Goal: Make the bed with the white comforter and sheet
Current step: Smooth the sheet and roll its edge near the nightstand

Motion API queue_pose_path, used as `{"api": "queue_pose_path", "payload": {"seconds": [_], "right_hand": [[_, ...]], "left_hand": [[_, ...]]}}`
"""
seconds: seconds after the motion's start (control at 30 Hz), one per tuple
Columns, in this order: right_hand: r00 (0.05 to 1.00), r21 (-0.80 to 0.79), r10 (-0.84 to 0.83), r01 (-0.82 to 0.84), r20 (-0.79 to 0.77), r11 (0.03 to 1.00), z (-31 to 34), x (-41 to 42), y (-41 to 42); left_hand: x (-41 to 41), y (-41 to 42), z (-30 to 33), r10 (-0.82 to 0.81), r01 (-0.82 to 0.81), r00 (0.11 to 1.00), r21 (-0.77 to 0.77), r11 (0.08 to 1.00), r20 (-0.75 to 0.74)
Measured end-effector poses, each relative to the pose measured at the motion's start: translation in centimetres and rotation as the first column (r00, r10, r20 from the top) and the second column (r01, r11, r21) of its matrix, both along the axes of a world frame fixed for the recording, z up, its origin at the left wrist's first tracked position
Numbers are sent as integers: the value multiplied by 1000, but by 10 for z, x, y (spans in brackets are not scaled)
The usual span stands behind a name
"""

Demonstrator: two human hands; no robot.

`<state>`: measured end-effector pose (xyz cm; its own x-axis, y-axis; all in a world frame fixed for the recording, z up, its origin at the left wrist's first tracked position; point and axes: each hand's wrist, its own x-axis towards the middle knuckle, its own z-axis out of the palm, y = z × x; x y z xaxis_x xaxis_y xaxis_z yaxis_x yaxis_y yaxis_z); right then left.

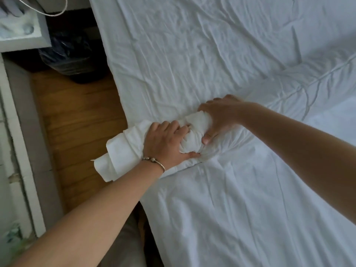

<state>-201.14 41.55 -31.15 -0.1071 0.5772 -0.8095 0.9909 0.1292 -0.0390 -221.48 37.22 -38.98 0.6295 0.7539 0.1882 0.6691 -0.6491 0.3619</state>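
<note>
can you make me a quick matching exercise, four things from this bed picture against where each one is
Things:
1. left hand
2. right hand
3. bracelet
4. dark bin bag

Places:
A. on the floor beside the bed
B. on the left wrist
C. gripping the bunched sheet at the bed's edge
D. gripping the same bunch further in on the bed

Pairs: 1-C, 2-D, 3-B, 4-A
</note>
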Motion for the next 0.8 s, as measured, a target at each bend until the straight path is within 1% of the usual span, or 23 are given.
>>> {"api": "queue_pose_path", "payload": {"seconds": [0.03, 0.1, 0.17, 0.23, 0.3, 0.37, 0.43, 0.47, 0.5, 0.53, 0.57, 0.6, 0.63, 0.67, 0.7, 0.73, 0.8], "right_hand": [[1000, 4, 1, -1, 20, 1000, -7, -2, -8], [999, 127, -3, -3, 49, 992, -13, -3, -24], [999, 247, -17, 7, 40, 969, -14, -4, -41], [999, 322, -21, 6, 43, 947, -16, -6, -62], [999, 393, -7, -13, 48, 920, -20, -7, -84], [999, 457, -36, 16, 34, 889, -21, -6, -100], [998, 509, -60, 42, 19, 859, -23, -5, -117], [998, 545, -67, 45, 20, 837, -24, -5, -125], [997, 586, -77, 51, 19, 809, -27, -5, -135], [996, 627, -90, 62, 13, 777, -30, -6, -144], [995, 655, -104, 73, 10, 753, -33, -7, -151], [993, 675, -117, 82, 7, 733, -35, -8, -157], [992, 683, -129, 89, 7, 725, -37, -9, -162], [992, 701, -130, 86, 9, 708, -37, -10, -166], [993, 729, -122, 77, 8, 681, -38, -11, -170], [994, 765, -106, 61, 10, 641, -39, -11, -175], [996, 827, -83, 21, 32, 562, -41, -13, -189]], "left_hand": [[0, -6, 0, 2, -2, 1000, 14, 1000, 0], [-1, -15, 1, 5, -5, 1000, 30, 1000, -13], [-3, -26, 3, 5, -4, 999, 34, 999, -34], [-6, -42, 5, -2, 4, 999, 41, 999, -42], [-7, -62, 13, 9, -9, 1000, 15, 1000, -29], [-2, -72, 30, 66, -66, 998, -95, 993, 0], [8, -63, 55, 150, -130, 987, -283, 950, 50], [13, -54, 64, 172, -147, 984, -345, 927, 43], [17, -43, 68, 146, -142, 989, -368, 919, -17], [19, -32, 70, 70, -115, 989, -397, 911, -127], [20, -22, 69, -19, -104, 967, -461, 881, -254], [19, -16, 67, -96, -124, 929, -543, 831, -358], [19, -14, 64, -145, -161, 898, -617, 771, -415], [18, -16, 61, -167, -188, 885, -663, 725, -434], [18, -20, 58, -171, -188, 888, -676, 713, -427], [19, -26, 56, -171, -160, 899, -665, 730, -404], [19, -42, 53, -161, -82, 928, -607, 791, -336]]}}
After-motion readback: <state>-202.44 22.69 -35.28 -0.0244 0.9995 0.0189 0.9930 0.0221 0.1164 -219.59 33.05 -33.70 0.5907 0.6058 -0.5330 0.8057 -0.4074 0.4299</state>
